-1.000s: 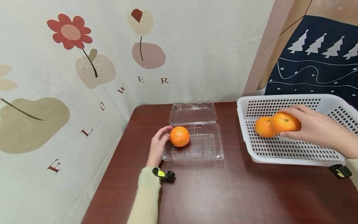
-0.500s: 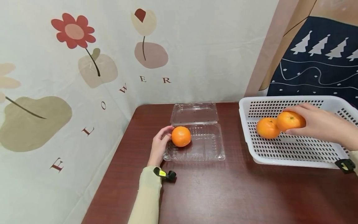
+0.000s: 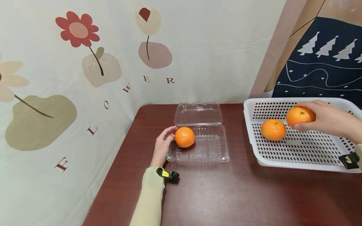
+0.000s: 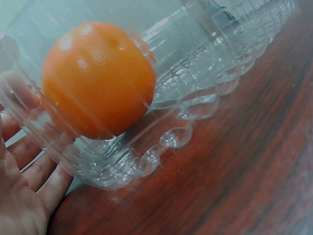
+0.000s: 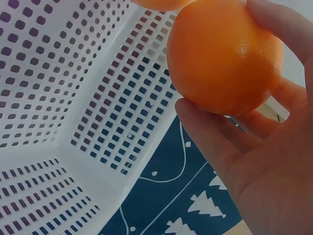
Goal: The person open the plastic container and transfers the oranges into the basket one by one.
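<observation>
My right hand (image 3: pixel 329 121) grips an orange (image 3: pixel 300 116) over the white perforated basket (image 3: pixel 254 153), thumb and fingers around its sides in the right wrist view. A second orange (image 3: pixel 273 129) lies in the basket just left of it. On the table's left part stands a clear plastic clamshell box (image 3: pixel 207 152), its lid (image 3: pixel 198 113) folded back toward the wall. A third orange (image 3: pixel 184 137) sits at the left end of the box. My left hand (image 3: pixel 164 142) touches the box's left wall, fingers spread along the plastic in the left wrist view.
The dark red-brown table (image 3: pixel 209 194) carries both containers, with bare surface in front and between them. A flower-printed cloth wall (image 3: pixel 212 62) rises behind and to the left. A navy cloth with tree prints (image 3: pixel 325 72) hangs behind the basket.
My right hand has moved right and slightly up with its orange, opening a gap from the orange left in the basket. The left hand stays at the box; the head view has shifted slightly.
</observation>
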Available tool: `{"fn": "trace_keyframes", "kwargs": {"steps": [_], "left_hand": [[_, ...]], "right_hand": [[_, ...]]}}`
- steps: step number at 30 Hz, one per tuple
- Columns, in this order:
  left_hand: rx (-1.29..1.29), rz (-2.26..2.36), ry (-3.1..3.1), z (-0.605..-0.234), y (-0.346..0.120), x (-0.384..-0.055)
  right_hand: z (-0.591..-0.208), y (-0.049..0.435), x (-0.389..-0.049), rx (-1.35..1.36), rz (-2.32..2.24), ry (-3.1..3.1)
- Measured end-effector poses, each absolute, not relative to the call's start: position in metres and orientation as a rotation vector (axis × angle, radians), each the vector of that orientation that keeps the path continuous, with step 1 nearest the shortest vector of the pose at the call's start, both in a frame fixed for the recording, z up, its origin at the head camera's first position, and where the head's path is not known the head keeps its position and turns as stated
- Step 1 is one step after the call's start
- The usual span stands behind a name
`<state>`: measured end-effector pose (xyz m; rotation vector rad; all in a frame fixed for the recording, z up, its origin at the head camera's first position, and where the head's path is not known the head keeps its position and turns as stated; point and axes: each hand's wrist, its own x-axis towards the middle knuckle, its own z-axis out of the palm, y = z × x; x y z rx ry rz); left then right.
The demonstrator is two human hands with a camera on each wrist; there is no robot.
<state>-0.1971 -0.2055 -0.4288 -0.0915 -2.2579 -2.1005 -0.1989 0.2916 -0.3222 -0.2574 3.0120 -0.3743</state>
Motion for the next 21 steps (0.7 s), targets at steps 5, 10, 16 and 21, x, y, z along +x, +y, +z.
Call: {"fn": "trace_keyframes", "kwargs": {"steps": [5,10,16,21], "left_hand": [[-0.098,-2.095,-2.249,-0.429,-0.205,-0.198],[-0.083,-2.105,-2.250,-0.439,-0.208,-0.203],[-0.109,-2.082,-2.232,-0.449,-0.209,-0.208],[-0.108,-2.083,-2.219,-0.451,-0.210,-0.208]], "right_hand": [[-0.324,0.297,-0.205,-0.236,-0.441,2.985],[-0.330,0.303,-0.211,-0.222,-0.523,2.950],[-0.334,0.307,-0.214,-0.194,-0.558,2.932],[-0.336,0.305,-0.214,-0.180,-0.561,2.924]]}}
